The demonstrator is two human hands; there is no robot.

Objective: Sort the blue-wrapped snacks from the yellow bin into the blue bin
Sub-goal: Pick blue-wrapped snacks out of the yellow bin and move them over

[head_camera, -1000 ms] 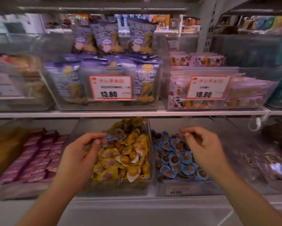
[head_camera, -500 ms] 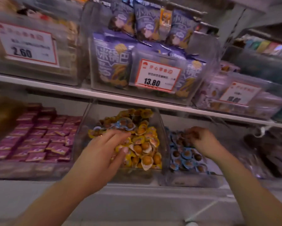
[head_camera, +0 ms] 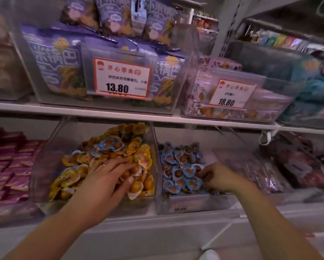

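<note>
Blue-wrapped snacks [head_camera: 108, 145] sit strays atop the yellow bin [head_camera: 45, 166], far side. Left hand [head_camera: 108, 177] lies flat, fingers spread on yellow packets, holding nothing, likely reaching. Right hand [head_camera: 216, 177] curled low in the blue bin [head_camera: 191, 204], probably depositing; grip unclear.

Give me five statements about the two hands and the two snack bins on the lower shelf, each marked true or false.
1. The left hand lies on the snacks in the yellow bin. True.
2. Some blue-wrapped snacks are in the yellow bin. True.
3. The right hand is up at the 13.80 price tag. False: it is low in the blue bin, among its snacks.
4. The blue bin stands left of the yellow bin. False: it stands to its right.
5. The left hand wears a ring. True.
</note>
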